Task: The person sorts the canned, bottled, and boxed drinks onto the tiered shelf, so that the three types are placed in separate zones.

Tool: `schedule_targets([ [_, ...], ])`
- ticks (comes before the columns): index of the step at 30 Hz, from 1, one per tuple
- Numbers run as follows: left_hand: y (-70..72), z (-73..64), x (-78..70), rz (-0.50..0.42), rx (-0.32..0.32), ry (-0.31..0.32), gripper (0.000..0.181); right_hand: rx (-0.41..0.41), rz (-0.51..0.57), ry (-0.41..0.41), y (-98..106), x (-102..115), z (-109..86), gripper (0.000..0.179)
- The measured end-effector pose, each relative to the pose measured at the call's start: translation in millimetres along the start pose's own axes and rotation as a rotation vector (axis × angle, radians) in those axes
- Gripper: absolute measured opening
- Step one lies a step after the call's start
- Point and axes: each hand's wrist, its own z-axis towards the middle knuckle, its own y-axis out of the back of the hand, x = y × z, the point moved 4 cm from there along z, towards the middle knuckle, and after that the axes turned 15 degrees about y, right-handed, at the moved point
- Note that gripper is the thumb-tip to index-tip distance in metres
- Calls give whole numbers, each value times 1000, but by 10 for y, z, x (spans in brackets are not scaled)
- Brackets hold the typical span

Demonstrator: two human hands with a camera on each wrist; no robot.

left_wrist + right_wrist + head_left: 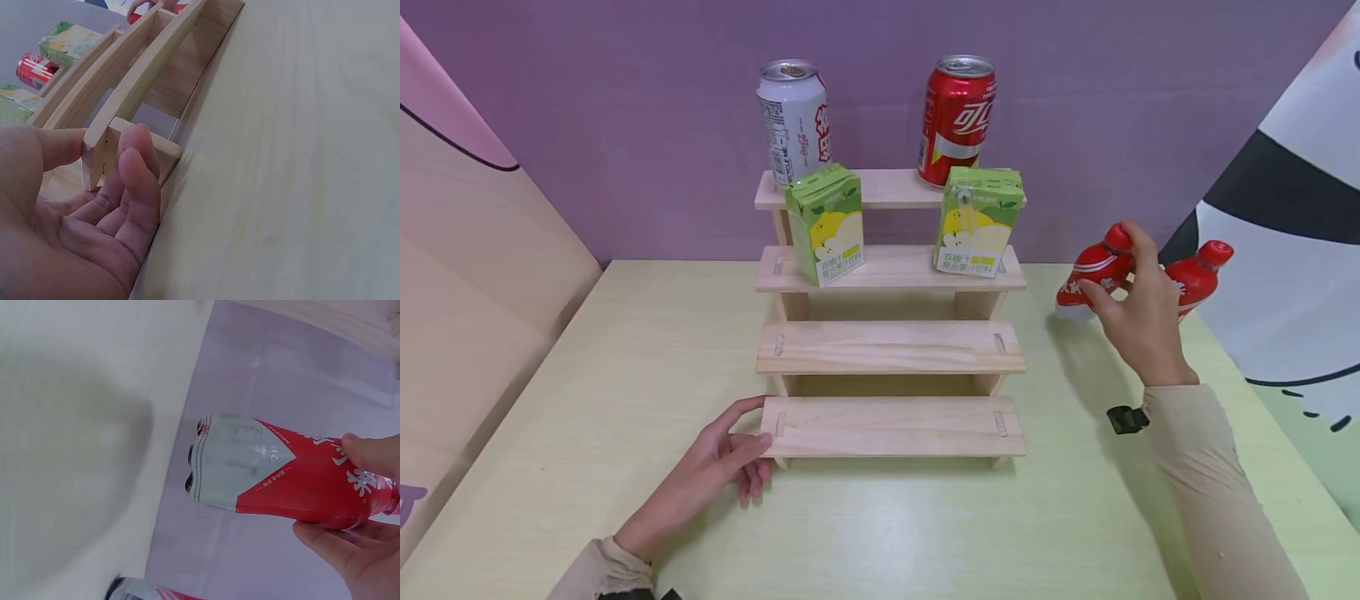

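My right hand [1146, 325] grips a red plastic bottle [1092, 273] with a red cap, at the right of the table. In the right wrist view the bottle's clear base [231, 459] points away from the hand, tilted, over the table. Behind that hand a second red bottle [1198, 279] stands partly hidden. At the lower left, my left hand [715, 467] holds the left end of the bottom step of a four-step wooden rack [891, 427], its thumb on the board's edge. The other fingers curl beside the rack's side piece [165, 147].
On the top step stand a white can [793, 125] and a red cola can [958, 125]. Two green juice boxes, one left [827, 225] and one right [977, 221], stand on the step below. A purple backdrop [685, 125] rises behind the pale table [647, 350].
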Motion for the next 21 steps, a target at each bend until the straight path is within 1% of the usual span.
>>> schedule_targets([
  [6, 1, -3, -1, 1, 5, -12, 52, 1, 22, 20, 26, 118, 46, 93],
  [10, 8, 12, -14, 8, 6, -14, 53, -5, 25, 40, 89, 244, 78, 94],
  [17, 11, 32, -2, 4, 6, 8, 49, -36, 12, 62, 238, 473, 70, 94],
  [21, 11, 26, 19, 4, 11, 12, 48, -29, 19, 76, 266, 558, 48, 96],
])
